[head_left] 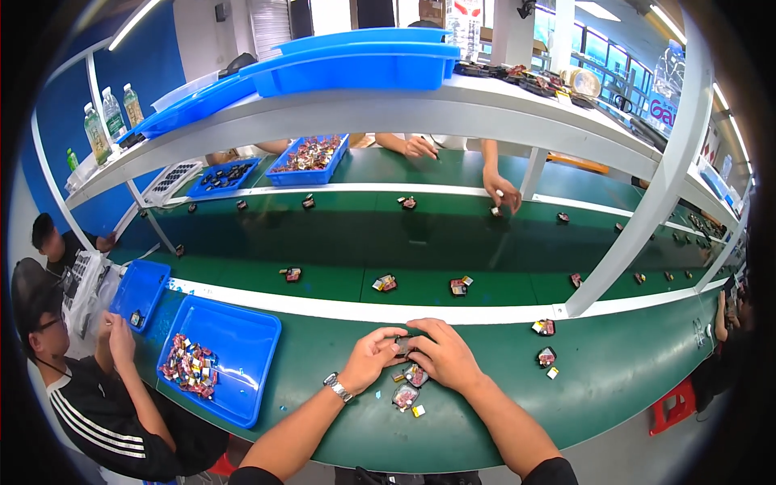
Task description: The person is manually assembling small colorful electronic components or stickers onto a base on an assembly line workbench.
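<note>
My left hand (373,357), a metal watch on its wrist, and my right hand (446,354) meet over the green work surface in front of me. Between their fingertips they grip a small dark casing (403,347), partly hidden by the fingers. Just below it, close to my right palm, lies a small black-rimmed device with coloured parts (416,374). A second such device (405,395) lies nearer to me, with a small yellow-and-white piece (418,411) beside it. Two more similar devices (546,357) rest to the right of my right hand.
A blue tray (259,347) with a heap of small coloured parts stands at my left, beside a seated co-worker (105,388). Beyond a white rail (364,309), a belt (356,234) carries several devices. Across it, another person's hand (503,194) touches one. A white post (647,218) rises at right.
</note>
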`<action>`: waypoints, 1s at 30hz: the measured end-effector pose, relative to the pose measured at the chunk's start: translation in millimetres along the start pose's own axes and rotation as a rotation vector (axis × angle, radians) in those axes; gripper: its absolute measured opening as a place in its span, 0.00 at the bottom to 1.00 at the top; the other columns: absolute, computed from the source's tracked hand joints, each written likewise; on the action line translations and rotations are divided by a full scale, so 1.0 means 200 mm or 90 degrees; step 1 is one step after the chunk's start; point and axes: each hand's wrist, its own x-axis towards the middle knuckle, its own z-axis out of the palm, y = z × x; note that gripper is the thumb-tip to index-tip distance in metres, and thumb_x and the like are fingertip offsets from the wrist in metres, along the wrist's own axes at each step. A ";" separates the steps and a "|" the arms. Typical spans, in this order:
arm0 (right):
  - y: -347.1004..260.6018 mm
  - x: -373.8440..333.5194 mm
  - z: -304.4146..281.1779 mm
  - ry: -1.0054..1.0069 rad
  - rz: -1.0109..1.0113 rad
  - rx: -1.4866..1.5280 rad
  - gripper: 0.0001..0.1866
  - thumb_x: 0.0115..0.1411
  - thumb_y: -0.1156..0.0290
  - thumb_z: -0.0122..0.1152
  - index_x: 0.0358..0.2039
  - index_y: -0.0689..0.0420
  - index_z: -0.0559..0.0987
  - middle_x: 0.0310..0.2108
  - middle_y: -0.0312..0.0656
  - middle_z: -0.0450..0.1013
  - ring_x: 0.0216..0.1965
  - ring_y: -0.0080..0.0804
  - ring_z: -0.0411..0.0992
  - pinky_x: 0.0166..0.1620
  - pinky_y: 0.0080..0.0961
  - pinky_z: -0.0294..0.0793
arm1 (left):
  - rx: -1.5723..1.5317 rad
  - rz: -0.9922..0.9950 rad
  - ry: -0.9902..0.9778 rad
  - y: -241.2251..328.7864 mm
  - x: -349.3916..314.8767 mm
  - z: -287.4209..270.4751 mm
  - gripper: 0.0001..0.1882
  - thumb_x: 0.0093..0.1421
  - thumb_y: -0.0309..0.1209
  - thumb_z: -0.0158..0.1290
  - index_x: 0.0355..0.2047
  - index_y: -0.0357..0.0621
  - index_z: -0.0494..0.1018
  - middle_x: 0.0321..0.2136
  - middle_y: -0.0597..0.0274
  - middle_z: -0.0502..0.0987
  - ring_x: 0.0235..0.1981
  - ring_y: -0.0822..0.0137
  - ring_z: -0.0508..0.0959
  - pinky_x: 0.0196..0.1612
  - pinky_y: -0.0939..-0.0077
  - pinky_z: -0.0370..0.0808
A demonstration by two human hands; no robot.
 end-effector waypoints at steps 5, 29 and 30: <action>0.02 0.00 0.02 -0.028 0.010 0.062 0.12 0.49 0.74 0.68 0.37 0.52 0.81 0.52 0.42 0.70 0.55 0.44 0.68 0.56 0.38 0.70 | 0.020 0.004 -0.013 0.01 0.01 -0.01 0.16 0.68 0.24 0.46 0.56 0.39 0.66 0.47 0.58 0.77 0.49 0.70 0.77 0.52 0.71 0.77; 0.02 -0.03 0.05 -0.030 0.121 0.263 0.05 0.54 0.73 0.64 0.32 0.58 0.81 0.51 0.42 0.73 0.56 0.43 0.67 0.56 0.36 0.70 | -0.011 -0.013 -0.088 0.00 0.00 -0.06 0.18 0.66 0.20 0.46 0.57 0.37 0.65 0.53 0.55 0.72 0.53 0.67 0.74 0.56 0.68 0.76; 0.01 -0.04 0.05 -0.028 0.129 0.266 0.05 0.54 0.73 0.65 0.32 0.56 0.82 0.51 0.42 0.73 0.55 0.42 0.68 0.56 0.36 0.70 | -0.015 -0.018 -0.094 0.00 0.01 -0.07 0.18 0.67 0.19 0.45 0.57 0.37 0.65 0.55 0.55 0.71 0.53 0.67 0.74 0.57 0.68 0.76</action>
